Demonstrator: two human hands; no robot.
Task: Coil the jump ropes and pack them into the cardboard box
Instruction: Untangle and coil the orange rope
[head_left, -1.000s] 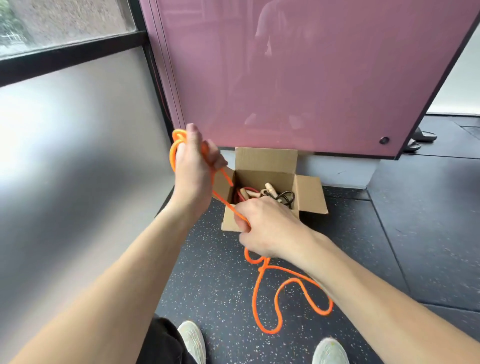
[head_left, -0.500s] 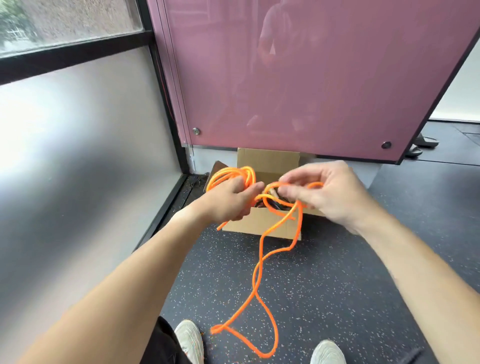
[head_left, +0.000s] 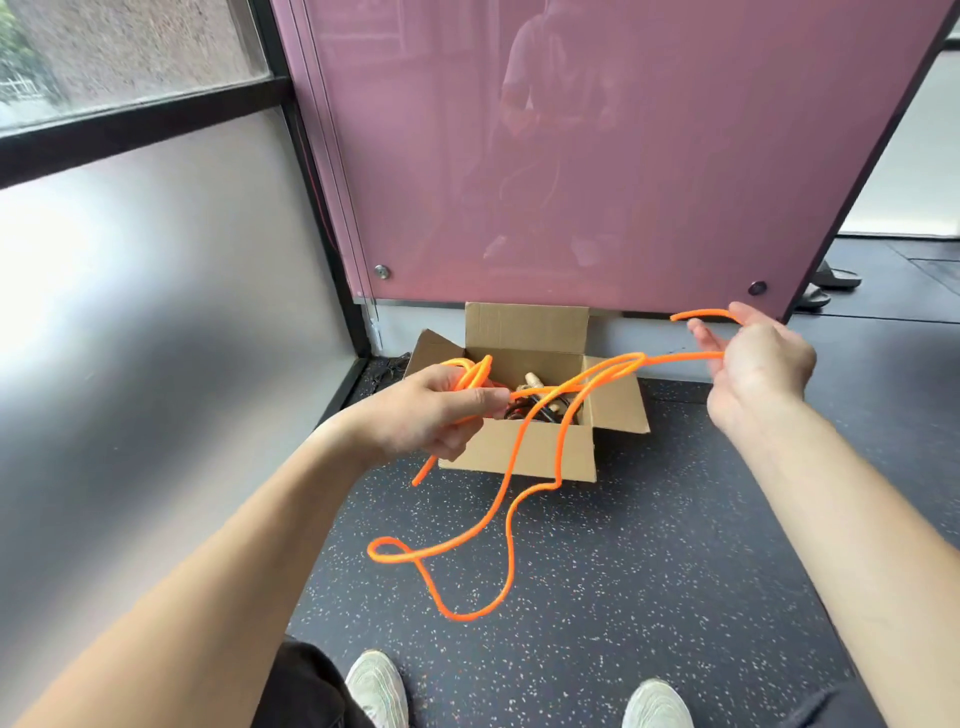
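Right grip (head_left: 759, 364) has swung right of the cardboard box (head_left: 537, 457) — fingers pinching the orange rope (head_left: 685, 357); left grip (head_left: 423, 413), curled tight, clutches its coils over the box's left edge.

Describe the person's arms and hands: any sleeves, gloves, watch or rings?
No sleeves show: the left forearm and right forearm are bare to the frame's edge. The left hand and right hand wear no gloves, watch or rings.
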